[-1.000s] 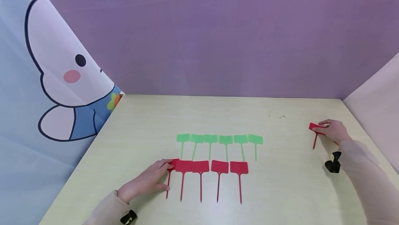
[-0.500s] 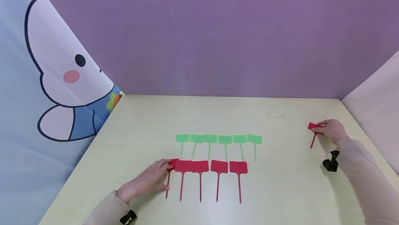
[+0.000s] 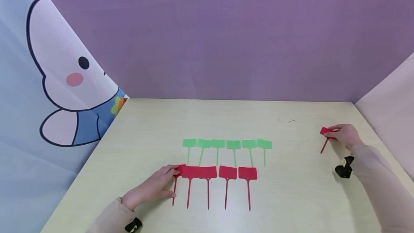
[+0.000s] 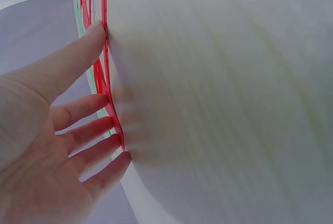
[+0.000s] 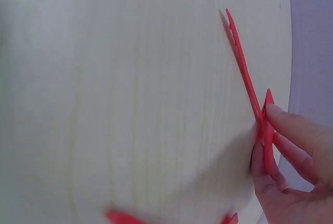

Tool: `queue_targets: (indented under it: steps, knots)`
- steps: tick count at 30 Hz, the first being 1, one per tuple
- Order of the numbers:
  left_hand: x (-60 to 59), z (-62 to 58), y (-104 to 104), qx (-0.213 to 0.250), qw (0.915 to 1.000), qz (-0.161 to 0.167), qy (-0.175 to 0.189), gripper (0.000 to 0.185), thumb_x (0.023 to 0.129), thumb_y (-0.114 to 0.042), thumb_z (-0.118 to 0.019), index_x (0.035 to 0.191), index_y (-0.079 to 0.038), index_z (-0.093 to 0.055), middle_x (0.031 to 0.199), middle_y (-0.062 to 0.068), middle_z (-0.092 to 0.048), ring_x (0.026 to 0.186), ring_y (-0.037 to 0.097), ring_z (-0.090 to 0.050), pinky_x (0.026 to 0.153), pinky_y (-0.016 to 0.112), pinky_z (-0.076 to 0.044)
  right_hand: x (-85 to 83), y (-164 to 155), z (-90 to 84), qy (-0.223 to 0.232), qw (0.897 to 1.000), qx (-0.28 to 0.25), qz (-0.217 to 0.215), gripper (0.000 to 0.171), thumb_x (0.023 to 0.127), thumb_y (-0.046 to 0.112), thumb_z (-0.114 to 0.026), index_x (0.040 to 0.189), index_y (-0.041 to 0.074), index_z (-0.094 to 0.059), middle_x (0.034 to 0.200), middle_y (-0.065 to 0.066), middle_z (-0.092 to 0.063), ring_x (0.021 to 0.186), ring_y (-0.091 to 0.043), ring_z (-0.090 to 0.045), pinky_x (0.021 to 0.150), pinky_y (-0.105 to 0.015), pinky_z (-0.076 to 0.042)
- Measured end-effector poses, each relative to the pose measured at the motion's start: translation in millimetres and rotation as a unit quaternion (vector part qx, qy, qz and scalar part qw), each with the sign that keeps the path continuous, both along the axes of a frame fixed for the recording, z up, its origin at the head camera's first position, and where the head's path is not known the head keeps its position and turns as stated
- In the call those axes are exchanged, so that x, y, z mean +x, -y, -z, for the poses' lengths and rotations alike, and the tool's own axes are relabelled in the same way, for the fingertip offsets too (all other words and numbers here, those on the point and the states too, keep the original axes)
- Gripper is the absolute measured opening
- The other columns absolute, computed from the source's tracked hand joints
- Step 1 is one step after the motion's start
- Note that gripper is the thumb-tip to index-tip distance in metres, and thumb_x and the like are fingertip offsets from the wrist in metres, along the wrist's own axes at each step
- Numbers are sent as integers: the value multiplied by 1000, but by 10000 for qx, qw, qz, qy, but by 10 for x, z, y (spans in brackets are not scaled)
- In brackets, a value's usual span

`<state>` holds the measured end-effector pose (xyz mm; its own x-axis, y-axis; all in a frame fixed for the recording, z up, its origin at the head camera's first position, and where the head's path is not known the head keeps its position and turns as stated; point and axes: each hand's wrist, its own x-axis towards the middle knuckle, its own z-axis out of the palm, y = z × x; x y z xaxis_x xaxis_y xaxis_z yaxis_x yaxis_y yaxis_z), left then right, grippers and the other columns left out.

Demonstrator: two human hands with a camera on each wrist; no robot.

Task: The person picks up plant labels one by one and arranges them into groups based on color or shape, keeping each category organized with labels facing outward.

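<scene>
1. Our right hand [image 3: 346, 135] pinches a red tag [image 3: 325, 135] by its head at the table's [image 3: 291, 197] far right, well apart from the rows, stake angled down.
2. Our left hand [image 3: 150, 187] lies with relaxed, straight fingers touching the leftmost tag [image 3: 178, 175] of the red row [image 3: 220, 177].
3. A green row [image 3: 227, 147] lies just behind.

Both arms wear long, soft, pale pink sleeves that reach the wrists. A small black camera on a strap [image 3: 344, 168] sits on the right wrist. Another small black camera [image 3: 133, 225] sits on the left wrist. The left hand [image 3: 152, 187] and right hand [image 3: 346, 135] are bare.
</scene>
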<state>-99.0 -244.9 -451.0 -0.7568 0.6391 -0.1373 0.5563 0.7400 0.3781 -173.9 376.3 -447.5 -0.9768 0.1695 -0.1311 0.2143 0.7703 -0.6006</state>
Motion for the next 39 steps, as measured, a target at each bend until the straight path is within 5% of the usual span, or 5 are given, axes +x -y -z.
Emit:
queue_targets:
  steps: [7,15,24,34,39]
  knots:
    - [10,-16,9,-16,10000,8,-35,65,71,-31,-72,122,0,-46,128,13,-40,116,28,-40,92,42,-40,26,-40,-12,-78,9993,-355,69,46,79,13,-61,111,-18,-49,96,-29,-58,66,-1,-43,49,-23,-38]
    - [18,-51,15,21,10000,3,25,64,72,-30,-72,121,1,-46,128,12,-40,116,28,-39,93,42,-39,60,-39,-50,-38,9966,-770,284,37,82,30,-61,107,3,-64,102,-22,-57,56,-4,-38,43,-28,-32]
    - [17,-63,26,92,9999,93,-18,62,72,-29,-72,120,0,-46,128,11,-40,115,27,-40,92,41,-40,97,97,-174,156,9941,-1077,2,55,82,36,-61,116,-6,-54,80,27,-52,72,20,-38,63,-8,-39]
    - [13,-50,28,56,9999,82,-88,63,71,-30,-72,120,1,-47,127,12,-41,115,28,-40,91,42,-41,98,321,-220,341,9945,-969,-186,62,83,38,-59,123,-7,-46,113,-16,-56,77,14,-40,65,-10,-45]
    - [9,-15,34,18,9998,102,-178,64,71,-32,-72,120,0,-47,127,13,-41,114,28,-41,90,42,-41,88,409,-229,329,9907,-1284,-310,62,82,34,-61,123,-9,-44,108,-9,-57,75,15,-45,67,-13,-48]
